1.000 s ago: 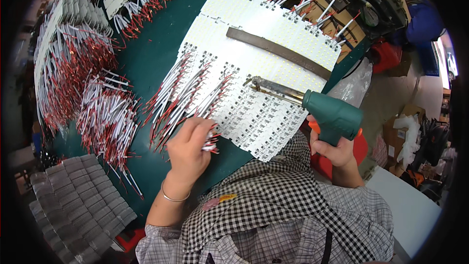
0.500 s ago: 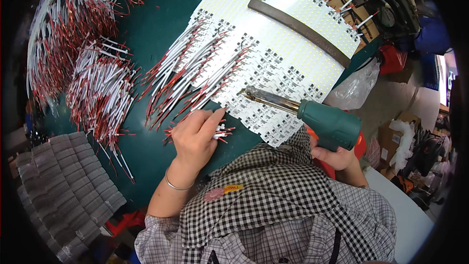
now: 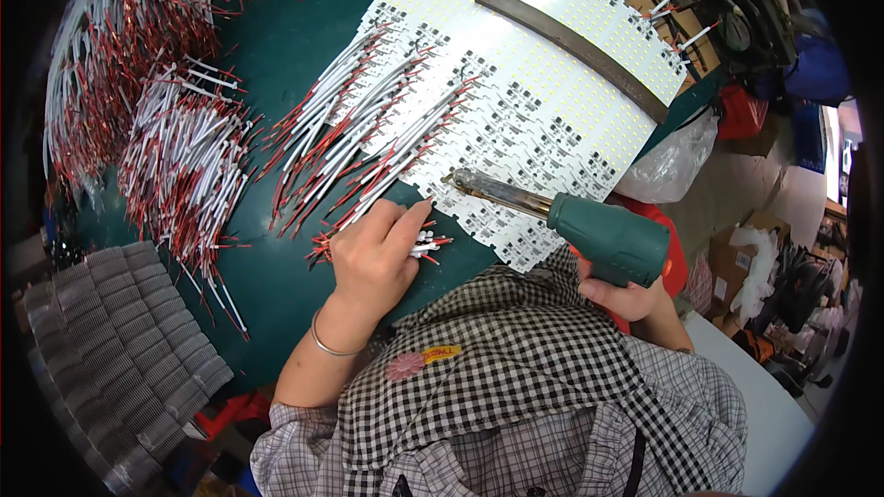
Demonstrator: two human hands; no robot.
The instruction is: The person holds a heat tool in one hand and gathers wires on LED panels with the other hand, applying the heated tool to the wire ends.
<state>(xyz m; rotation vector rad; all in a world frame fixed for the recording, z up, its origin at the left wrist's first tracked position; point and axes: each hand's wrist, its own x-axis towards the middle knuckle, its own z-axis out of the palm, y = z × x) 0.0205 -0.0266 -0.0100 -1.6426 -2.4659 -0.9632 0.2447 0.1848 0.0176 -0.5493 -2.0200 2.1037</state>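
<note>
While the left hand [image 3: 376, 253] grips wires [image 3: 429, 245], plastic [image 3: 761, 253] overhangs a carton [image 3: 730, 267].

Green gun [image 3: 608, 237] sits roughly level, slim metal nozzle [image 3: 505, 192] pointing left, tip at the near part of the flat white boards [image 3: 562, 152]; red-and-white wires [image 3: 354, 133] fan off their left side, a gripped bunch [image 3: 430, 245] poking out below.

A green table [image 3: 276, 46] carries circuit boards [image 3: 516, 64] and wires [image 3: 184, 161].

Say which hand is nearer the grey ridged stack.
Left: the left hand is right of the grey ridged stack; the right hand, holding the green tool, is farther right.
</note>
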